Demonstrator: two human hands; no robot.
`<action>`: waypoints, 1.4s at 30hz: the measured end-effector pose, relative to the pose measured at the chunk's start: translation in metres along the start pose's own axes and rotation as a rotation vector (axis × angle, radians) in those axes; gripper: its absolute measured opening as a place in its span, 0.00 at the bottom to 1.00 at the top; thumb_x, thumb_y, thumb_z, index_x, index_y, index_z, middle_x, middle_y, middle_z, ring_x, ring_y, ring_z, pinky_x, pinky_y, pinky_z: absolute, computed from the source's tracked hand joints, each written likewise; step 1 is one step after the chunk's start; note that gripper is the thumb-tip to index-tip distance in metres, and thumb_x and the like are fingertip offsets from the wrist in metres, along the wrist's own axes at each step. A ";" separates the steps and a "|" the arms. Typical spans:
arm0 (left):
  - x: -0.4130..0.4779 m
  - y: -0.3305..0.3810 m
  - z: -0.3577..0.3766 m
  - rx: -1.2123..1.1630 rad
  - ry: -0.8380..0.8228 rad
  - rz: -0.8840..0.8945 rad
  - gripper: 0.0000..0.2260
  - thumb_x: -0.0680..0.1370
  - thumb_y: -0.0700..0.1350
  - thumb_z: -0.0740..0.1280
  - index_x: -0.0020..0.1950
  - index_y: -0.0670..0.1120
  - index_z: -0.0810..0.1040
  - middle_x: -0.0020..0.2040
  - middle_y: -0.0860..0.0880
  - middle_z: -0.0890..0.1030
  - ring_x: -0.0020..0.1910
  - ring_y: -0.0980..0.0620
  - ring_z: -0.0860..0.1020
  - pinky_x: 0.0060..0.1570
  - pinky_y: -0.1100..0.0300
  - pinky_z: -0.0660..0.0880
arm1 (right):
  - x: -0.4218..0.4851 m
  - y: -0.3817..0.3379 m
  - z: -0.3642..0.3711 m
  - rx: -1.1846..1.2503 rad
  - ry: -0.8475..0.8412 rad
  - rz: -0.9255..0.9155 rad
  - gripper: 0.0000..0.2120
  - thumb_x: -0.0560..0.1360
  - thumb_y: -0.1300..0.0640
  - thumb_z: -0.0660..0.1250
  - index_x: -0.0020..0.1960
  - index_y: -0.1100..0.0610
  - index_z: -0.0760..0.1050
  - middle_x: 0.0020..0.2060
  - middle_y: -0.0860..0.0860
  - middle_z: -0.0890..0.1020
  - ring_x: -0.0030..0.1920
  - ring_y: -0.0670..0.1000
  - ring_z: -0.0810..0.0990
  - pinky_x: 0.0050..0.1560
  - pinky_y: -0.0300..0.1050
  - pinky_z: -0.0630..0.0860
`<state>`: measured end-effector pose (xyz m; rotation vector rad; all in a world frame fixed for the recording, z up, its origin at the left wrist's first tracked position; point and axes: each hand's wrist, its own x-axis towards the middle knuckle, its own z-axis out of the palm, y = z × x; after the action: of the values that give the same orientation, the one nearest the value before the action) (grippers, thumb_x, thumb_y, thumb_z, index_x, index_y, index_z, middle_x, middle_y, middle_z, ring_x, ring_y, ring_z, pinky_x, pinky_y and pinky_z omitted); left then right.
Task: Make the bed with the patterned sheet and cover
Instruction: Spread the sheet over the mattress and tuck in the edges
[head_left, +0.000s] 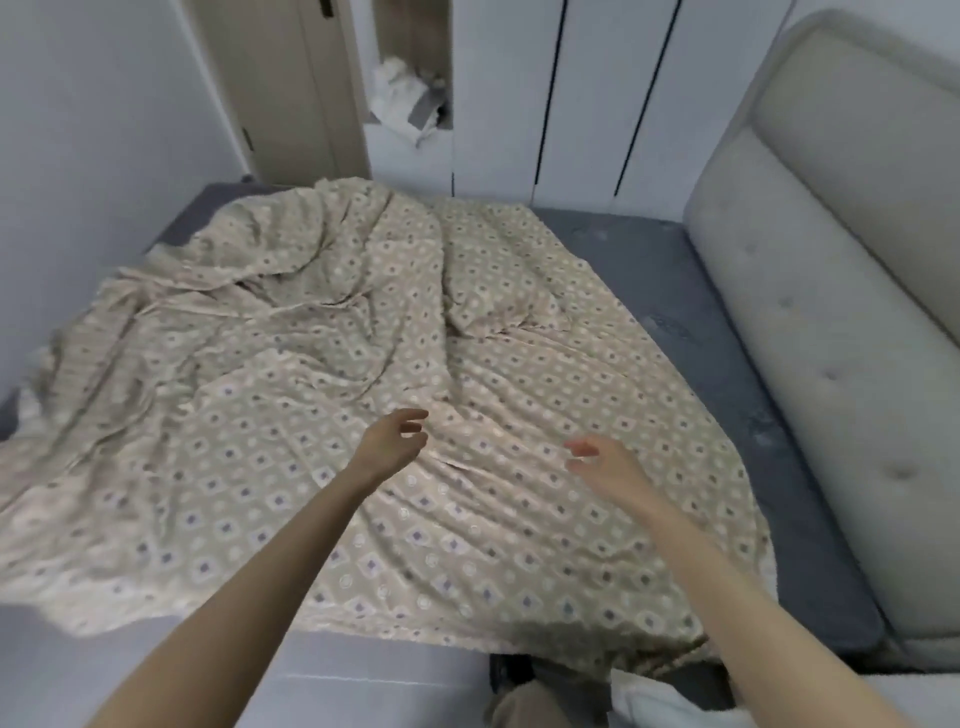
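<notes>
1. Both of my hands were over the near half of the bed, and neither held anything
2. My left hand (390, 441) was loose, its fingers slightly curled and spread
3. My right hand (602, 462) was just as slack, near the left but apart from it
4. The patterned fabric (311, 364), beige with small diamonds, lay crumpled across the one grey mattress (649, 270); I could not tell whether it was one piece or two
5. It bunched in folds at the far left, with a bare strip of mattress showing on the right
6. One padded headboard (831, 286) stood at the right, and one beige door (280, 88) beyond the bed
</notes>
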<state>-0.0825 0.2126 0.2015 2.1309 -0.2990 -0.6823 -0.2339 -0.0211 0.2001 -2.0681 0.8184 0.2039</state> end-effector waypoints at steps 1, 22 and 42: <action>-0.003 -0.006 -0.007 -0.033 0.049 -0.049 0.17 0.77 0.40 0.63 0.67 0.47 0.74 0.61 0.45 0.78 0.52 0.53 0.76 0.46 0.62 0.71 | 0.016 -0.009 0.005 -0.044 -0.071 -0.039 0.17 0.78 0.57 0.63 0.66 0.53 0.72 0.63 0.49 0.74 0.58 0.47 0.74 0.52 0.38 0.69; -0.149 -0.184 -0.173 -0.365 0.710 -0.488 0.15 0.78 0.40 0.61 0.64 0.48 0.75 0.57 0.46 0.78 0.46 0.50 0.76 0.47 0.61 0.72 | 0.043 -0.219 0.226 -0.357 -0.599 -0.491 0.13 0.77 0.61 0.62 0.60 0.52 0.75 0.57 0.49 0.78 0.53 0.46 0.76 0.48 0.38 0.71; -0.203 -0.404 -0.489 -0.300 0.719 -0.507 0.16 0.78 0.39 0.60 0.65 0.47 0.75 0.56 0.47 0.79 0.49 0.51 0.76 0.49 0.63 0.69 | -0.021 -0.468 0.560 -0.392 -0.637 -0.521 0.15 0.76 0.61 0.63 0.63 0.55 0.76 0.58 0.52 0.78 0.54 0.48 0.76 0.50 0.38 0.70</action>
<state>0.0166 0.8715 0.1914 2.0114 0.7053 -0.1717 0.1251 0.6142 0.1882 -2.2903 -0.1649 0.7267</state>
